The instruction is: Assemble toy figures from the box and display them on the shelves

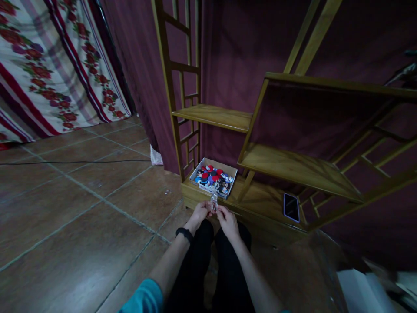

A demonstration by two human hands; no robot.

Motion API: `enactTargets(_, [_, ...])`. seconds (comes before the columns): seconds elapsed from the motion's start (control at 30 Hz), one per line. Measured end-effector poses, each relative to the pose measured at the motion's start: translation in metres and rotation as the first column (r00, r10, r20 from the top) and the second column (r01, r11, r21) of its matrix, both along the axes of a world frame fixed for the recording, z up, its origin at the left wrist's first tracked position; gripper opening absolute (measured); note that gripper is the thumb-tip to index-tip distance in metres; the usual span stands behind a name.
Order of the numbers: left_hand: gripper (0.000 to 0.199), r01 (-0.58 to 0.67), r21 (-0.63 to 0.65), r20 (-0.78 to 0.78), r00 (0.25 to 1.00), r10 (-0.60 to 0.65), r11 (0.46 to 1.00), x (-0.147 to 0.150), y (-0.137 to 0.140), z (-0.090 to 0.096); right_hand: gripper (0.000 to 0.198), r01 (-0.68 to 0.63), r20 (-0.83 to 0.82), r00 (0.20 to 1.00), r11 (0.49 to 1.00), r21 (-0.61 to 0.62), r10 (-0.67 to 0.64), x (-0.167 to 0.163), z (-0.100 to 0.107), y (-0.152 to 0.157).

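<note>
Small clear plastic-looking packet (214, 201): held above the lap, just in front of the box's near wall; its upper end overlaps that wall from this angle, and whether the two touch I cannot tell. What lies inside is too small to make out.
Left hand (201, 211): fingers drawn in close around the packet's lower left side, gripping it with little gap showing.
Right hand (227, 221): thumb and fingers nearly closed, pinching the packet's lower right side.
Step in hand: by my judgement, close two-handed work at the packet's lower end (opening, closing or straightening it, the view does not settle which).
Next move calls for: I would say a light, steady pinch on both sides, since so thin a wrapping would slip or crumple easily.
Shallow open white cardboard box (230, 169): just beyond the hands, filled with jumbled small red, black, blue, purple and white pieces (213, 176).
Low yellow-brown wooden shelf (263, 198): carries the box at its left end and a dark-screened phone with a pale purple rim (291, 207) towards the right, well apart from the hands.
Black wristband (184, 234): on the left wrist, above the brown tiled floor (97, 226).
</note>
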State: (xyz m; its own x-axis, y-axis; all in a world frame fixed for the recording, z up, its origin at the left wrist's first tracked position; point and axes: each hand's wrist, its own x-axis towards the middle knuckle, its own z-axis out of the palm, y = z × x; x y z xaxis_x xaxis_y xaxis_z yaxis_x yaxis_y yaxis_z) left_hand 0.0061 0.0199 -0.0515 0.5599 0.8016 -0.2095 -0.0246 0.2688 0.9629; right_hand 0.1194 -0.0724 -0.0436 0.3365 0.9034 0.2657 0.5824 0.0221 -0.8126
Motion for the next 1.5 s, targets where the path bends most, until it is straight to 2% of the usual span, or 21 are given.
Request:
enactTargets(0.27, [0.017, -0.102, 0.037, 0.02, 0.995, 0.101, 0.994, -0.001, -0.004, 0.0, 0.028, 0.013, -0.08, 0.997, 0.999, -0.042, -0.016, 0.0, -0.004, 0.003])
enactTargets(0.47, [0.015, -0.088, 0.093, -0.004, 0.996, 0.089, 0.992, 0.002, -0.004, -0.004, 0.031, 0.05, -0.111, 0.992, 0.997, -0.057, -0.057, 0.001, 0.001, 0.002])
enactTargets(0.73, [0.012, -0.016, 0.161, -0.037, 0.999, 0.022, 0.987, 0.002, -0.003, -0.012, 0.034, 0.08, -0.196, 0.976, 0.994, -0.07, -0.093, 0.004, -0.007, 0.006])
enactTargets(0.9, [0.017, 0.01, 0.179, -0.032, 0.999, -0.004, 0.984, 0.0, -0.004, -0.011, 0.032, 0.086, -0.15, 0.984, 0.995, -0.059, -0.094, 0.005, -0.006, 0.007])
enactTargets(1.2, [0.023, -0.039, 0.164, -0.038, 0.998, 0.046, 0.986, 0.001, -0.007, -0.008, 0.028, 0.106, -0.098, 0.989, 0.993, -0.055, -0.111, 0.007, -0.014, 0.01])
enactTargets(1.5, [0.016, -0.162, 0.201, -0.001, 0.986, 0.166, 0.966, 0.001, -0.011, -0.003, 0.038, 0.117, -0.268, 0.957, 0.993, -0.007, -0.115, 0.007, -0.016, 0.009])
